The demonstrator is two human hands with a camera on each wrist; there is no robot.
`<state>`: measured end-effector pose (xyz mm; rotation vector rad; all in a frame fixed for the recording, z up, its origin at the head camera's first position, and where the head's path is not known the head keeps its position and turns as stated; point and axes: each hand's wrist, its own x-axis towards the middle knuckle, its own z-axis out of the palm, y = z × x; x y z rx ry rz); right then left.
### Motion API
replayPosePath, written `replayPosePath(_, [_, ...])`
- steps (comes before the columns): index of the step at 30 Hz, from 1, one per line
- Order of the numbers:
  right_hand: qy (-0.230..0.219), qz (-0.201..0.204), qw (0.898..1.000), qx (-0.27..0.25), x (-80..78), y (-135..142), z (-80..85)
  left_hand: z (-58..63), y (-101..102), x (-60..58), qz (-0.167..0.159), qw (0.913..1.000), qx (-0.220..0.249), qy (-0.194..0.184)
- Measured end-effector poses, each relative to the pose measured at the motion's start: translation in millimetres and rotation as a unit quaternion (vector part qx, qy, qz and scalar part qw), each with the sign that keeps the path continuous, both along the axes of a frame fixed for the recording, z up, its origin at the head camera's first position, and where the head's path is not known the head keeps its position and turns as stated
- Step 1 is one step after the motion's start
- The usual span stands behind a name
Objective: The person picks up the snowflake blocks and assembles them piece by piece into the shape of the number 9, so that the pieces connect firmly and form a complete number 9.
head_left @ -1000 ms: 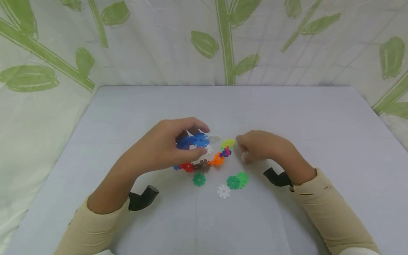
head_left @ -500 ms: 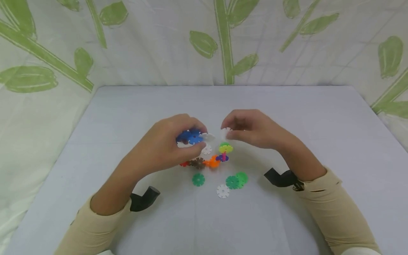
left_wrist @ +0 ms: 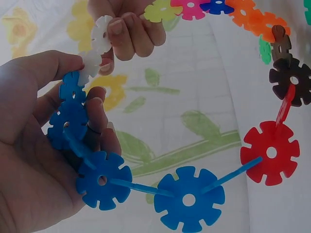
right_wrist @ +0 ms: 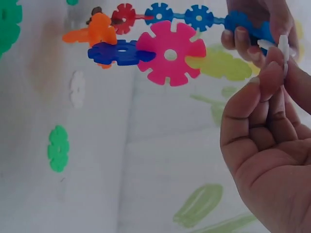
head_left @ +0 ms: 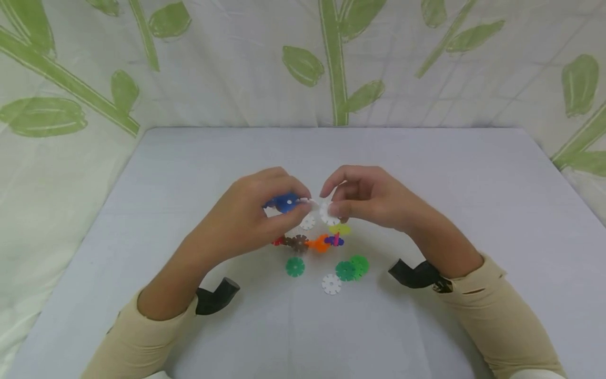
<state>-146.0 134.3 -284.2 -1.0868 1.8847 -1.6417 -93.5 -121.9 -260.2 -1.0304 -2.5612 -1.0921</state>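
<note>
A chain of slotted snowflake discs hangs in a loop between my hands. My left hand [head_left: 255,210] grips its blue end, with a white end disc [left_wrist: 90,67] at thumb and fingertip. From there run blue discs [left_wrist: 189,199], a red disc [left_wrist: 257,167], brown discs [left_wrist: 286,80], orange discs [head_left: 320,243], a dark blue disc [right_wrist: 114,52], a pink disc [right_wrist: 160,46] and a yellow disc [right_wrist: 223,67]. My right hand [head_left: 374,197] pinches a white disc [head_left: 329,215] between thumb and index finger. That disc's edge is right at the white end disc.
Below the chain, on the white table [head_left: 227,347], lie a green disc [head_left: 295,267], a white loose disc [head_left: 331,284] and two overlapping green discs [head_left: 352,268]. Another white disc [head_left: 307,221] shows between the hands. A leaf-patterned cloth [head_left: 213,79] hangs behind.
My right hand has lifted a white disc from the table's right side and brought it left to the chain's white end. My left hand keeps its grip, with its thumb nearer that white end disc.
</note>
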Motion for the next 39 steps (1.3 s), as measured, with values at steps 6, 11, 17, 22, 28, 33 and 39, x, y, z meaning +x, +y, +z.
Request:
replayPosePath(6, [-0.014,-0.003,1.0,-0.004,1.6,-2.1,0.4,-1.2,0.6,-1.3,-0.011,0.9997,0.02,0.007])
replayPosePath(11, [0.003,-0.013,1.0,-0.004,2.1,-1.2,1.5,-1.7,0.9,-1.7,-0.013,0.9996,0.025,0.008])
replayPosePath(17, [-0.017,-0.018,0.999,-0.033,2.7,0.8,4.0,-2.0,0.5,-2.7,-0.029,0.9988,0.039,0.004])
replayPosePath(22, [-0.026,-0.017,0.999,-0.042,2.1,1.8,3.8,-2.8,0.2,-4.5,-0.02,0.9986,0.04,-0.027])
replayPosePath(28, [-0.027,-0.043,0.998,-0.036,5.3,3.1,5.7,-1.2,-2.6,-6.1,-0.006,0.9878,0.083,-0.132])
replayPosePath(33, [-0.045,-0.046,0.997,-0.041,8.6,0.0,7.3,-0.1,-4.7,-8.9,-0.04,0.9645,0.152,-0.212])
replayPosePath(39, [-0.071,-0.037,0.995,-0.061,9.1,-1.9,6.1,-1.4,-5.1,-10.0,-0.067,0.9551,0.179,-0.227])
